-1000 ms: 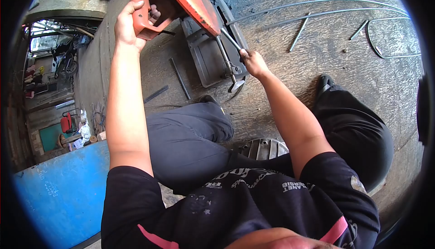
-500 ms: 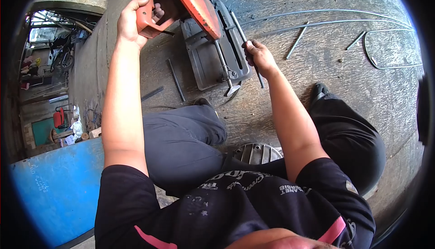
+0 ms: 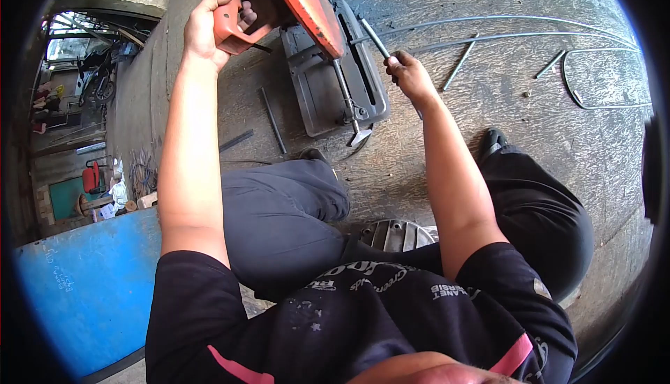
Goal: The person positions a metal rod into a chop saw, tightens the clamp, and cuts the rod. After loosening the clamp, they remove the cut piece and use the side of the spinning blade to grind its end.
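Observation:
The orange handle [image 3: 227, 26] of a chop saw is gripped by my left hand [image 3: 204, 31], with fingertips showing through its opening. Beside that handle, the saw's orange blade guard [image 3: 310, 14] tilts over a dark metal base [image 3: 305, 94] on the floor. A clamp screw [image 3: 345, 91] with a flat handle runs along the base. My right hand [image 3: 410, 77] is closed around a thin metal rod [image 3: 375, 37], just right of the base. The rod's upper end lies by the base's right edge; its lower part is mostly behind my hand and forearm.
Long bent metal rods [image 3: 530, 18] stretch across the floor at the right, near short cut pieces [image 3: 460, 63] and a curved loop [image 3: 574, 91]. Two dark bars [image 3: 273, 122] lie left of the saw. A blue panel [image 3: 91, 286] stands at lower left.
My right hand has moved slightly up and to the right, and the rod has turned with it, its lower end now mostly out of sight. My left hand keeps its grip on the handle.

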{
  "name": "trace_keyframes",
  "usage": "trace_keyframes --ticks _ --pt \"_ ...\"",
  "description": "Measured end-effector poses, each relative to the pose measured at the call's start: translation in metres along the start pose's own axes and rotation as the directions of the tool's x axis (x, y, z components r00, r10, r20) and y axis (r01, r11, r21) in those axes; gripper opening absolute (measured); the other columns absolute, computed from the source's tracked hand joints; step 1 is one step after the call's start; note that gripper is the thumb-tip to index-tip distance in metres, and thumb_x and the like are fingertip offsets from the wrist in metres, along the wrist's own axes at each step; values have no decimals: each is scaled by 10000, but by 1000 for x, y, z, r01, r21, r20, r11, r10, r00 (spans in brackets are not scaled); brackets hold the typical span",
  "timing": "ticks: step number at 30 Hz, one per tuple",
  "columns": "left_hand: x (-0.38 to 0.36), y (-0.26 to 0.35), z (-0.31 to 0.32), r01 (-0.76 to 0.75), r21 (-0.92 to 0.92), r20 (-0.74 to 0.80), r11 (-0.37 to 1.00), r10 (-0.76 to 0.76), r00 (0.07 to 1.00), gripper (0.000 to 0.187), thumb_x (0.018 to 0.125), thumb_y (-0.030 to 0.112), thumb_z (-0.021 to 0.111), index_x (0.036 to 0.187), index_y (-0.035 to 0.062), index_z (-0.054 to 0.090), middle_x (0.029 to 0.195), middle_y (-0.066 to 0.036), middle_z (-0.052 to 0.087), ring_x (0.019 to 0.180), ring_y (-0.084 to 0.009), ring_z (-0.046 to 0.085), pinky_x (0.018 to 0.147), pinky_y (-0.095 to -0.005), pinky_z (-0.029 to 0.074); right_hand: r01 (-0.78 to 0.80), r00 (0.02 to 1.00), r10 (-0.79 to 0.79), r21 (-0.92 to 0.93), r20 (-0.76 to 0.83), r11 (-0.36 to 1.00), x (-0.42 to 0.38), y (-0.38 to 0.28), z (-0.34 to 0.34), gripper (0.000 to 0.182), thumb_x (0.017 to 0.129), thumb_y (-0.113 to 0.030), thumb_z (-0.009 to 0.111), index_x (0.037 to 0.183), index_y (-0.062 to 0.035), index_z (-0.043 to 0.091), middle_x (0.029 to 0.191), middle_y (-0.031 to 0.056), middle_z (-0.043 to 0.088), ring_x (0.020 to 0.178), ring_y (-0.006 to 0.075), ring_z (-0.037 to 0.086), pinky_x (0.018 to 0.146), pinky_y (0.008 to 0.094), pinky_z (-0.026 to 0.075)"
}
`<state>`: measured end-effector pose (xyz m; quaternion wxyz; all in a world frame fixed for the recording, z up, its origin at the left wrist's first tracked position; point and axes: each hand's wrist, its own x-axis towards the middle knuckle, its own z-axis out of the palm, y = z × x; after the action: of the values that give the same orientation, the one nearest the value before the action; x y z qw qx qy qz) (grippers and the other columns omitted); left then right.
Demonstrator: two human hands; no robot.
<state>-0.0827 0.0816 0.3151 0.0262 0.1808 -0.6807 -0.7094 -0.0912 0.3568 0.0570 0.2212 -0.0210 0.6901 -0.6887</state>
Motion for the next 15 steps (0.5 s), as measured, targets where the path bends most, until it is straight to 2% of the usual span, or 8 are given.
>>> trace_keyframes --ticks 1,3,6,9,13,15 --pt "0 0 0 1 1 0 1000 -1 1000 450 832 257 560 1190 -1 474 915 -84 568 833 -173 598 798 -425 558 -1 1000 1 1 0 1000 1 2 1 276 951 -248 537 1001 13 612 768 45 606 687 126 528 664 303 449" --pt "0 0 2 -22 5 -5 1000 22 1000 454 831 255 564 1187 -10 470 913 -84 566 830 -178 599 796 -422 558 -35 996 23 143 85 989 4 9 5 221 976 -253 506 954 -40 562 720 -10 507 601 79 414 542 240 363" --pt "-1 2 3 2 -1 -15 1000 -2 1000 453 825 250 573 1177 -17 474 905 -86 568 830 -190 601 796 -417 555 -26 999 20 169 37 985 -2 16 19 215 981 -262 495 990 -50 531 715 -12 494 585 75 409 530 236 356" --pt "2 2 0 -13 -15 1 1000 13 1000 447 818 242 585 1160 -28 485 905 -95 577 804 -199 605 775 -389 550 -125 989 96 275 116 953 -13 17 25 197 981 -261 494 978 -64 496 704 -6 482 551 85 422 484 243 353" --pt "6 3 -5 -4 15 -4 1000 4 1000 437 812 226 593 1147 -36 495 909 -114 584 774 -205 608 746 -356 542 -126 986 91 261 141 957 -16 25 33 205 983 -272 486 957 -69 492 680 -4 471 538 91 422 469 245 346" --pt "6 3 -6 -33 49 14 998 32 999 435 811 220 598 1144 -42 496 915 -126 585 751 -210 609 723 -338 538 -179 971 123 283 205 942 -17 23 35 221 988 -290 472 951 -73 491 650 -6 456 529 90 416 466 245 339"
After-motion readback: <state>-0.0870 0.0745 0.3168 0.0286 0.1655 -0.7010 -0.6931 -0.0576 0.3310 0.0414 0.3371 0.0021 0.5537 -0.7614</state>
